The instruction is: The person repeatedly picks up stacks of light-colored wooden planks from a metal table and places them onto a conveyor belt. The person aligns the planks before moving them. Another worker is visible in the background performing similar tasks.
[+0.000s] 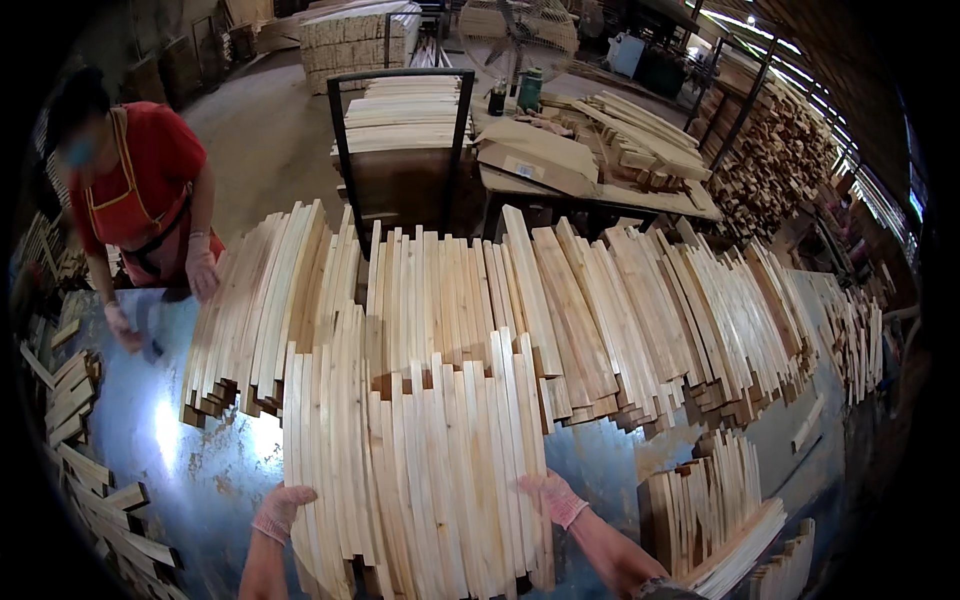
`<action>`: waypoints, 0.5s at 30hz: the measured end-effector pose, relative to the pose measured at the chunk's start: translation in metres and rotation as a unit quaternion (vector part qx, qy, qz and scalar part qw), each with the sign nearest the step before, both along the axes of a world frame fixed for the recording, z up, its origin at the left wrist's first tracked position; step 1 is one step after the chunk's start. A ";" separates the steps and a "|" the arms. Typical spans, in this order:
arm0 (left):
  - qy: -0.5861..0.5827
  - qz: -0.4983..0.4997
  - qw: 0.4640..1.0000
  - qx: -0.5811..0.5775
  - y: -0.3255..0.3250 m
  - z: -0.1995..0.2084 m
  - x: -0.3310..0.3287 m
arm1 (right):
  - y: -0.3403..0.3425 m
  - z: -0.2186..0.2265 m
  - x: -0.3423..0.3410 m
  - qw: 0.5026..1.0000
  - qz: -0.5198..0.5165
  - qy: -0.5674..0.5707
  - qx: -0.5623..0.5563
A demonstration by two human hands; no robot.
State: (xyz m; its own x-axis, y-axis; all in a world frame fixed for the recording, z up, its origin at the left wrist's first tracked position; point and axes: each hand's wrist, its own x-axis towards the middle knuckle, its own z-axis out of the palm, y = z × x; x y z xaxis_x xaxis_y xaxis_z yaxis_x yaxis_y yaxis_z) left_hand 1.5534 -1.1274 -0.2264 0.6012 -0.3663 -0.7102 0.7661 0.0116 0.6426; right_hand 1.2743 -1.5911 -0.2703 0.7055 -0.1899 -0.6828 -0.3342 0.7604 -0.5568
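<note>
A wide bundle of pale wooden strips point(440, 450) lies in front of me, its far end against longer rows of strips. My left hand point(285, 508), in a pinkish-white work glove, presses on the bundle's left side. On the opposite side, my right hand point(553, 496) grips the edge in a matching glove, fingers partly hidden by the wood. Between them the two hands clamp the strips, whose ends stand unevenly. Beyond are the rows of strips on the left point(265, 300), in the middle point(435, 290) and on the right point(620, 320).
A co-worker in a red shirt and apron point(150, 190) stands at the far left of the metal table point(150, 400). Loose offcuts point(110, 510) line its left edge; smaller stacks point(705, 500) sit at right. Behind stand a black-framed cart point(400, 190), cardboard point(537, 157) and a fan point(517, 35).
</note>
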 end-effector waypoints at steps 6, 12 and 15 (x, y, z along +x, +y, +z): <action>-0.021 0.017 0.998 -0.060 0.052 -0.061 -0.046 | 0.006 0.024 -0.028 1.000 0.016 0.007 0.000; -0.041 0.059 0.996 -0.054 0.036 0.024 -0.114 | 0.009 0.044 -0.076 1.000 0.022 -0.007 -0.014; -0.060 0.055 0.996 -0.041 0.041 0.079 -0.144 | 0.017 0.082 -0.088 0.998 0.033 -0.045 -0.007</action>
